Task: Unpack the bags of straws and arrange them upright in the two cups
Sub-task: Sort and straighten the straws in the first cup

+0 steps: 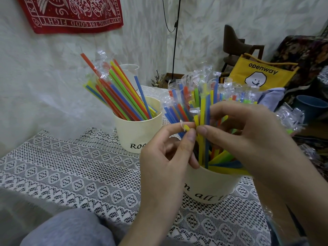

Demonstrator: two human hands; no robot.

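Head view shows two cream cups on a lace cloth (74, 167). Both hold bright straws. The left hand (165, 157) pinches a yellow straw (186, 128) over the near cup (209, 189). The right hand (248, 137) pinches more straws (202, 139) in that cup. The far cup (134, 132) stands behind, with straws leaning left.

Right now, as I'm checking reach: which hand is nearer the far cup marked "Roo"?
Left. The left hand is just right of the far cup, overlapping its edge in view; the right hand is farther right, over the near cup.
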